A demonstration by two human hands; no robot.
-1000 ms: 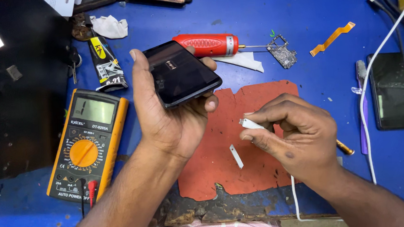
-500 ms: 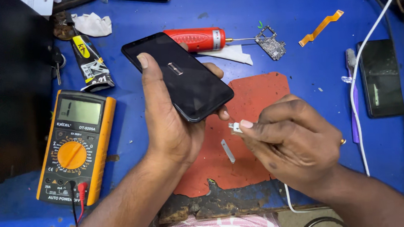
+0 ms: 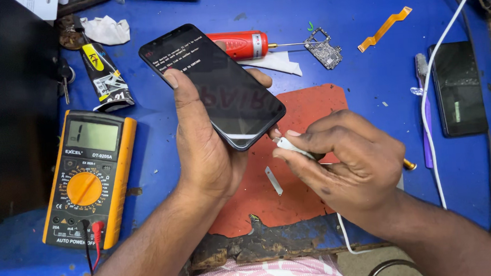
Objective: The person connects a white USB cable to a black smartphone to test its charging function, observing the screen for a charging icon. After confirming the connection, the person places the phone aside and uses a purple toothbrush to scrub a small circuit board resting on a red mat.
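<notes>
Workbench: a blue table (image 3: 368,107) fills the frame, with a worn red mat (image 3: 306,111) at its centre, under both hands.
Multimeter: a yellow meter (image 3: 89,176) lies flat at the lower left, its red and black leads plugged in at the bottom edge.
Phone in hand: a black smartphone (image 3: 214,83) sits tilted at centre-left, its top corner toward the upper left, its screen lit with small lines of text.
Left hand: the left hand (image 3: 206,152) rises from the lower centre, palm cradling the phone from beneath, thumb lying along its left edge, fingertips curled round the right edge; clenched on the phone.
Right hand: the right hand (image 3: 343,160) comes in from the lower right, wrist bent inward, fingers pinched on a small white plug (image 3: 287,146) just beside the phone's bottom corner.
Cable: a white lead (image 3: 430,98) runs from the upper right down past the right hand.
Step, as judged: plug lined up at the phone's bottom edge, seemingly not yet seated.
Next move calls for: a steady phone, the plug squared to the port and a short straight push.
Small parts: a red-handled tool (image 3: 240,43) and a bare circuit board (image 3: 322,47) lie at upper centre; a metal strip (image 3: 273,180) rests on the mat.
</notes>
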